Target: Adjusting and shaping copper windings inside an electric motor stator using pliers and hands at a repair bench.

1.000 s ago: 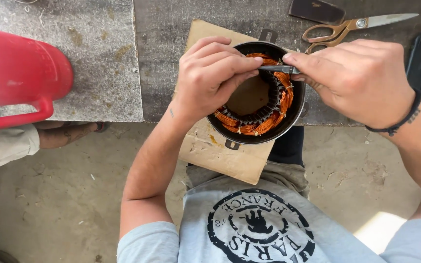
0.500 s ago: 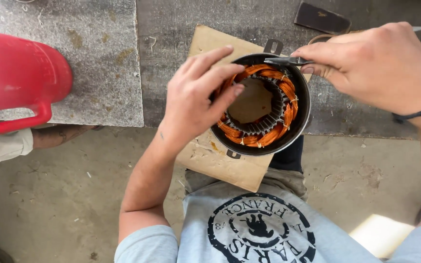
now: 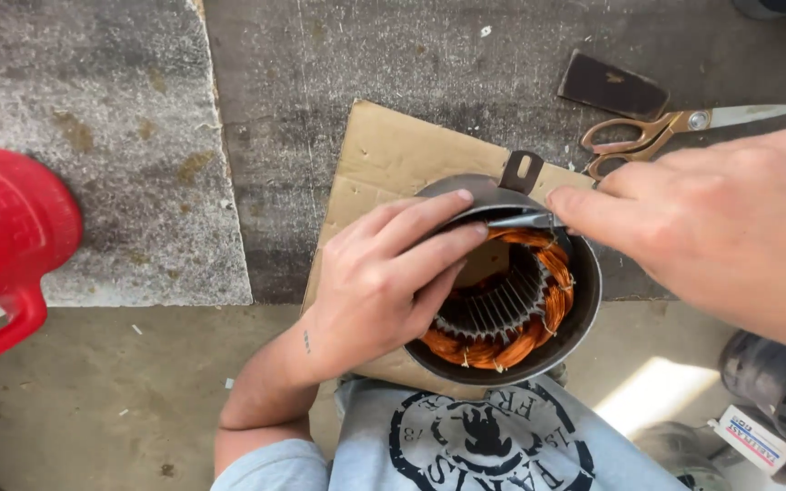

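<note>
Resting on a sheet of brown cardboard (image 3: 384,155) at the edge of a grey concrete slab (image 3: 320,73), a round motor stator (image 3: 539,314) sits just right of the picture's centre. Its dark metal housing forms a ring with a small slotted mounting tab at twelve o'clock. Inside, orange-copper wire windings curve around from about one o'clock through six to eight o'clock, and a ribbed, slotted steel core shows at the middle.

At nine o'clock of the stator, the left hand (image 3: 379,286) lies over the rim, wrist bent, its fingers half closed and stretched toward twelve o'clock, their tips pressing on the housing's upper edge. From three o'clock the right hand (image 3: 730,232) reaches in, fingers closed in a pinch on a thin metal tool (image 3: 520,220) whose tip lies across the rim at twelve o'clock, touching the left fingertips.

Beyond the stator at one o'clock lie scissors (image 3: 675,127) with orange handles, and beside them a small dark flat piece (image 3: 611,86). Far off at nine o'clock stands a red plastic jug (image 3: 6,245).
</note>
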